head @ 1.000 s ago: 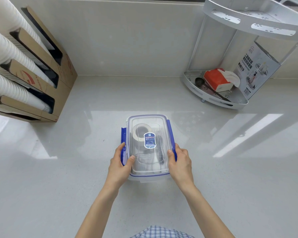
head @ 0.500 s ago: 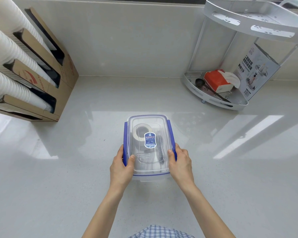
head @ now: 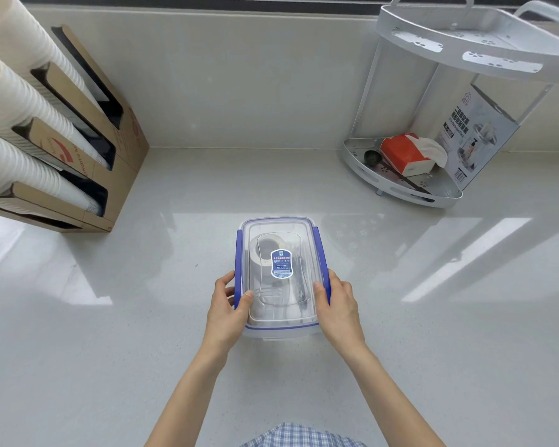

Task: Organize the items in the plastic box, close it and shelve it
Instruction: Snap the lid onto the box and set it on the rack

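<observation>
A clear plastic box (head: 279, 304) with a transparent lid and blue side latches stands on the white counter in front of me. Through the lid I see a roll of tape (head: 265, 250) and some dark items. A blue label (head: 281, 263) sits on the lid. My left hand (head: 228, 309) grips the box's left side, thumb on the lid. The right side is held by my right hand (head: 338, 306), thumb also on the lid. Both blue latches lie folded down against the sides.
A white two-tier corner shelf (head: 400, 188) stands at the back right, holding an orange tissue pack (head: 404, 153), a dark scoop (head: 371, 156) and a printed carton (head: 478, 137). A cardboard dispenser (head: 88, 150) with stacked paper cups stands at the left.
The left blue latch, which stuck outward a second ago, now lies flat against the box. My hands have stayed on the box's sides.
</observation>
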A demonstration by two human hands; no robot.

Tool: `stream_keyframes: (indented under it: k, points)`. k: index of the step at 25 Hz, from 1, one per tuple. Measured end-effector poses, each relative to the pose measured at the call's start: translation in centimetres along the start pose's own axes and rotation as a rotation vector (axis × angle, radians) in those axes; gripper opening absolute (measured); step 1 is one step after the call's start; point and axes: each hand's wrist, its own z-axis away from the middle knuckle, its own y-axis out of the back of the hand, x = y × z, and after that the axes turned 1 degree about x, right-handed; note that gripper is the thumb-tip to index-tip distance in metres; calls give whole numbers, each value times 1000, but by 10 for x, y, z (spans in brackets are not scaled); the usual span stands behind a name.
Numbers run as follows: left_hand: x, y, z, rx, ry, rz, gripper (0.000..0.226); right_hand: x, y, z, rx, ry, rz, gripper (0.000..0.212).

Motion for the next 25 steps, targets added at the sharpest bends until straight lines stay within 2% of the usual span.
stream_keyframes:
  k: [4,7,12,15,25]
  points:
    - [-2,4,-1,-39,32,97,51,12,3,4,-100,-109,-34,68]
    - [-6,9,-5,-90,113,194,58,17,5,9,-102,-121,-92,56]
    - [-1,8,1,-162,119,306,44,17,19,10,-100,-54,-228,28]
    - [6,4,5,-219,122,344,47,14,36,6,-101,-16,-272,16]
    - [99,-26,-2,-444,-14,447,44,-36,142,-22,-35,189,-341,29]
